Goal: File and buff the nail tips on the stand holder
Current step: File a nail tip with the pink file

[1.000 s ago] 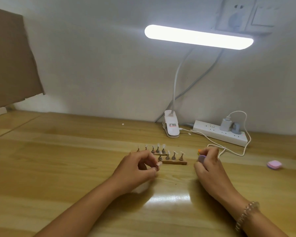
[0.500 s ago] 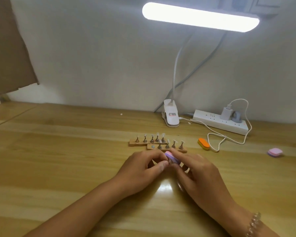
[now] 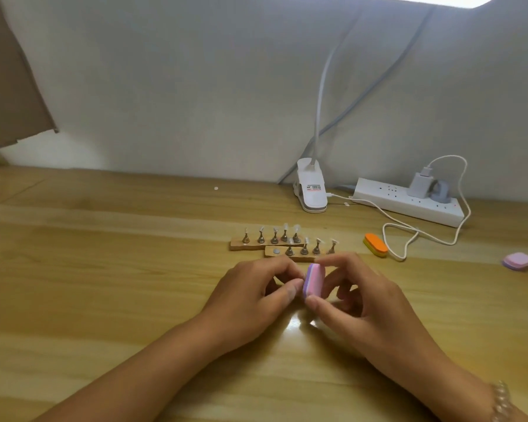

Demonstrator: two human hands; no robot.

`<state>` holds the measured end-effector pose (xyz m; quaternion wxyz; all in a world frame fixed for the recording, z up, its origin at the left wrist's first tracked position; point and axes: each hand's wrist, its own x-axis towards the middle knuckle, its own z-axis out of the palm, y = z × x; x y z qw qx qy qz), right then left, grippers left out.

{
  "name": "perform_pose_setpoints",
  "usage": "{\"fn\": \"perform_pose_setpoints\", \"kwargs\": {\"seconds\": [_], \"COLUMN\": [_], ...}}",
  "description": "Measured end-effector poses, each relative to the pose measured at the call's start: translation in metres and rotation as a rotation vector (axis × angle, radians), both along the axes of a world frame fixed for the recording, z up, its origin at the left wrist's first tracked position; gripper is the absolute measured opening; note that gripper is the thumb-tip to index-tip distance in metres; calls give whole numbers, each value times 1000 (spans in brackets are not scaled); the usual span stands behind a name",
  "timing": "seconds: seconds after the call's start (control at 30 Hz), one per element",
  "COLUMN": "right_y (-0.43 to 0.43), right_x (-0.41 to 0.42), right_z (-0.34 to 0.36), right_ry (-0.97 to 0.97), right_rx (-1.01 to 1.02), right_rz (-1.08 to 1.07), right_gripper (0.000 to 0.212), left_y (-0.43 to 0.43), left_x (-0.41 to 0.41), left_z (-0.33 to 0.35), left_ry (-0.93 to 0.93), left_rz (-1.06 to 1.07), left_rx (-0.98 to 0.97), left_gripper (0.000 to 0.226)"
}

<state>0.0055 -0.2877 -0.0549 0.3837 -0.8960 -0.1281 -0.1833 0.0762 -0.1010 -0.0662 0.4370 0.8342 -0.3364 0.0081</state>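
My right hand (image 3: 363,303) pinches the buffer block (image 3: 314,280); my left hand (image 3: 256,295) curls beside it, contents indiscernible. Nail tips (image 3: 296,229) sit on the stand holder (image 3: 237,245) toward the worktop's (image 3: 104,284) far edge. Light, even strokes serve best.

Pink-purple buffer block (image 3: 314,281) upright before wooden nail-tip stands (image 3: 238,245).
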Motion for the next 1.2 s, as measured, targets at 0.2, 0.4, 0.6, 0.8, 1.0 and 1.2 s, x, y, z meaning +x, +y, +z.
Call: {"fn": "perform_pose_setpoints", "kwargs": {"seconds": [0.2,0.4,0.6,0.8,1.0,1.2], "right_y": [-1,-2,-2,1,2,-7], "right_x": [2,2,2,2,2,4], "right_z": [1,2,3,2,2,1], "right_ry": [-47,-3,1,0,-11,42], "right_rx": [-29,50,53,55,19,179], "right_rz": [-92,-102,-103,-88,-70,-63], "right_gripper": [28,24,21,24,28,20], "left_y": [1,0,0,0,-1,1], "left_x": [2,2,3,2,1,-1], "left_z": [2,3,2,3,4,4], "left_ry": [38,54,37,14,23,25], "left_rz": [-21,-17,-26,-21,-13,-10], "left_rx": [-22,5,4,20,21,11], "left_gripper": [11,18,13,15,15,12]}}
